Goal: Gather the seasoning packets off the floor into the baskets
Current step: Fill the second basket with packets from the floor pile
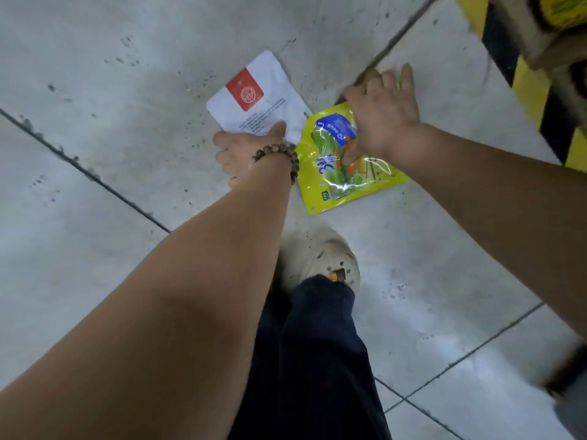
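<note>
Yellow packet (336,179) is sitting at floor (95,122) level, touching the white packet (254,90). Right hand (381,112) is pinching its top edge, thumb on the front. Left hand (235,150) is pinching the white packet's near edge, probably so both lift together.

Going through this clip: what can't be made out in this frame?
1. Head view: the right hand covers the yellow packet's top edge, so its grip cannot be told.
2. A brownish thing under that hand is mostly hidden.
3. The white packet's print is too small to read; the left hand hides its lower corner.
4. Top right corner: blurred shapes, cut off by the frame edge; no basket identifiable.
</note>
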### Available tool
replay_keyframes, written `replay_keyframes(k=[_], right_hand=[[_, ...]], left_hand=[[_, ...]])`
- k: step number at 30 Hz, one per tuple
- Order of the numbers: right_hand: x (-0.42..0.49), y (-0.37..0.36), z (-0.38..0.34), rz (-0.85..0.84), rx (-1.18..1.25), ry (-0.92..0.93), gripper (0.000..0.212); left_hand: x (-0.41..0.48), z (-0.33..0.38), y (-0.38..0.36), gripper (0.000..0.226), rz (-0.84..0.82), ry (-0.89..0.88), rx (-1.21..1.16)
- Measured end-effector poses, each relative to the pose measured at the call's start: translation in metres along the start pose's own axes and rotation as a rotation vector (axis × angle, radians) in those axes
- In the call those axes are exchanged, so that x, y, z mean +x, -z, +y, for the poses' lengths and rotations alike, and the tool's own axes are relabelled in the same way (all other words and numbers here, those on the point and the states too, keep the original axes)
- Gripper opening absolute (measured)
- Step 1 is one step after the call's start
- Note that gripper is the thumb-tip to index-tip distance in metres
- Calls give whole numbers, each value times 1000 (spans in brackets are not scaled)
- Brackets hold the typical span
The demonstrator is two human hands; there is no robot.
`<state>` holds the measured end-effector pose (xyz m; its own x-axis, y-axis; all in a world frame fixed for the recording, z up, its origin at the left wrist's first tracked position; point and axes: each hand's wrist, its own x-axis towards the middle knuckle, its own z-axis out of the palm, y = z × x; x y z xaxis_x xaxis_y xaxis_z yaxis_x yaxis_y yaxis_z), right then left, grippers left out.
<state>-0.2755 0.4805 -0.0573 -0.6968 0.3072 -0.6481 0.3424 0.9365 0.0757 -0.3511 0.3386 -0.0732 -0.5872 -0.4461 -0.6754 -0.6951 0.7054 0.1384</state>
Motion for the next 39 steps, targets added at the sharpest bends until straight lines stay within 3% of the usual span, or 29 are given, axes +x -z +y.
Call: replay_keyframes(k=[2, 5, 9, 16, 19, 24, 31, 35, 39], right_hand=[[-3, -4, 7, -36, 52, -94, 96], [-10, -14, 16, -107, 243, -221, 82], [-36, -28, 26, -177, 598, -443, 68], [-137, -18, 15, -4, 1189, -815, 45], [-188, 12, 9, 130, 1378, -998, 48], [-286, 74, 14, 354, 1626, -1144, 31], [-426, 117, 43, 552, 1792, -1255, 27], [-512, 92, 76, 623, 1773, -1363, 35], [-608, 50, 115, 705, 1794, -1488, 27]], left_hand=[[2, 3, -5, 83, -68, -15, -78], [1, 6, -3, 50, -142, -59, -190], [-1, 8, 16, 12, -177, -154, -108], [-43, 23, 94, 20, -283, -440, 11], [-84, 32, 138, 6, -397, -475, -93], [-179, 36, 211, 21, -592, -552, 11], [-324, 12, 256, 21, -650, -793, 216], [-402, -22, 244, 20, -695, -861, 250], [-489, -79, 210, 21, -722, -950, 360]])
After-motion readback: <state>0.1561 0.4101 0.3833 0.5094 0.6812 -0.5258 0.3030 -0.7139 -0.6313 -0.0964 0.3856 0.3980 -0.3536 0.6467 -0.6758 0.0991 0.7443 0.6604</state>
